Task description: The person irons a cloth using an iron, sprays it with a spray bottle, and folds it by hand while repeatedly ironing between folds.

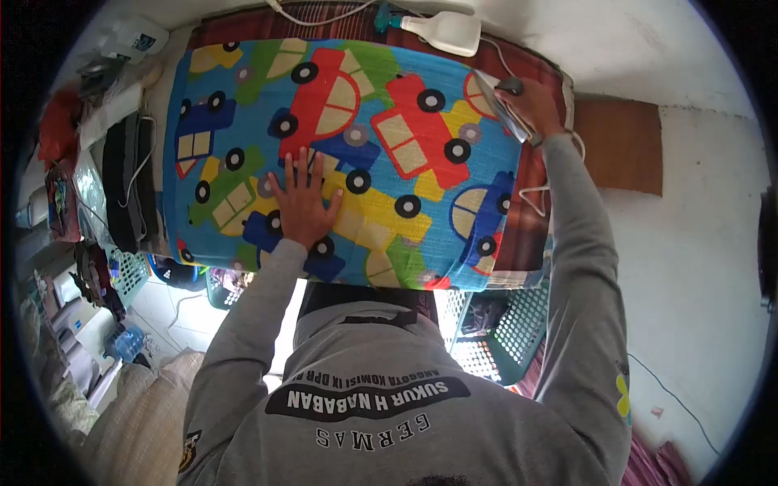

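Head view, clock centred on the car-print cloth (405,229).

Cloth lies spread over a red-brown cover (531,243), its edge showing from 11 through 4 o'clock. Left hand (306,202) near centre, toward 7: palm down, fingers splayed on the fabric, grasping nothing. Right hand (531,105) at 2, wrapped round the handle of an iron (506,117) near the cloth's edge. Whether the soleplate sits flat: cannot tell.

Risks, my judgement: a sweep toward 8 could burn the left hand; a long pause could scorch the print, if hot; the white cord (532,201) at 3–4 could snag; a bump could topple the spray bottle (450,34) at 1.

Count: hands two, iron one, cloth one, bottle one, cardboard piece (622,146) at 3 one, green baskets (527,324) at least two, partly hidden.
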`<state>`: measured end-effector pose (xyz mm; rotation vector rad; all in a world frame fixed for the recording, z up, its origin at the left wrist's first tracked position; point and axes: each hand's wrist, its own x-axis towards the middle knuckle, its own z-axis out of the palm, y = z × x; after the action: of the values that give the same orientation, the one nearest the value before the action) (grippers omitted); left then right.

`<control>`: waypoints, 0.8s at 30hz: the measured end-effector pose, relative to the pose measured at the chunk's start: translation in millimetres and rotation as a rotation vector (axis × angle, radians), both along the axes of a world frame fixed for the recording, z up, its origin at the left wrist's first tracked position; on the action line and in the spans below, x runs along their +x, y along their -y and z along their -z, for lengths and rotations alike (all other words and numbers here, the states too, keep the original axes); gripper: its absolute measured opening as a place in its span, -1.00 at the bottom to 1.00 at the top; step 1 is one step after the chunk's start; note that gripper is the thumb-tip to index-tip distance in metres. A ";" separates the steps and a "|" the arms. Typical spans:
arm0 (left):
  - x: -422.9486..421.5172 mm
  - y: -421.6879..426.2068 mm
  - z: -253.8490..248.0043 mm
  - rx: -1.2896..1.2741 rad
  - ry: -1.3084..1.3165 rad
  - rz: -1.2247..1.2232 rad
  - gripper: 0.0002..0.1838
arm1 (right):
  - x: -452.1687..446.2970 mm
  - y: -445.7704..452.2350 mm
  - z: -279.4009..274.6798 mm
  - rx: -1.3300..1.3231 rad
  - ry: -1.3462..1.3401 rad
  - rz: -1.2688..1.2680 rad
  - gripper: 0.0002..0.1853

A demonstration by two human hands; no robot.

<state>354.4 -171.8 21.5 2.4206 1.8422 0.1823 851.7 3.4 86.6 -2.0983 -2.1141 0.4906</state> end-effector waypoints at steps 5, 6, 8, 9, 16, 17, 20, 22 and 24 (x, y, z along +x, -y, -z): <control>-1.9 6.2 8.5 0.057 0.040 -0.001 -0.12 | -51.8 65.2 -25.2 -0.289 -0.147 -0.403 -0.50; -2.2 4.5 9.7 0.080 0.054 0.006 -0.13 | -61.6 100.5 -25.5 -0.200 -0.188 -0.412 -0.50; -1.4 5.2 11.4 0.106 0.045 -0.014 -0.15 | -70.8 159.1 -23.5 -0.345 -0.019 -0.404 -0.50; -1.6 5.2 11.0 0.124 0.018 -0.009 -0.16 | -77.6 197.5 -25.0 -0.331 -0.156 -0.347 -0.48; -0.6 23.2 33.1 0.219 0.070 -0.107 -0.23 | -79.5 399.9 14.8 -0.302 0.037 -0.587 -0.68; 4.8 38.1 39.4 0.227 0.070 -0.118 -0.23 | -75.4 401.1 13.6 -0.296 0.042 -0.597 -0.68; 26.2 99.3 32.3 0.279 0.255 -0.174 -0.24 | -82.1 378.8 -20.2 -0.292 -0.126 -0.547 -0.67; 26.9 139.8 21.6 0.107 -0.013 -0.184 -0.26 | -88.7 341.2 -40.8 -0.270 -0.230 -0.336 -0.62; 1.8 149.1 28.4 0.136 -0.014 -0.263 -0.25 | -85.5 311.8 -19.9 -0.225 -0.142 -0.323 -0.58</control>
<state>356.2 -320.9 -7.0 2.2557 2.2187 0.3205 766.2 -308.4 106.5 -1.7587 -2.4188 0.9245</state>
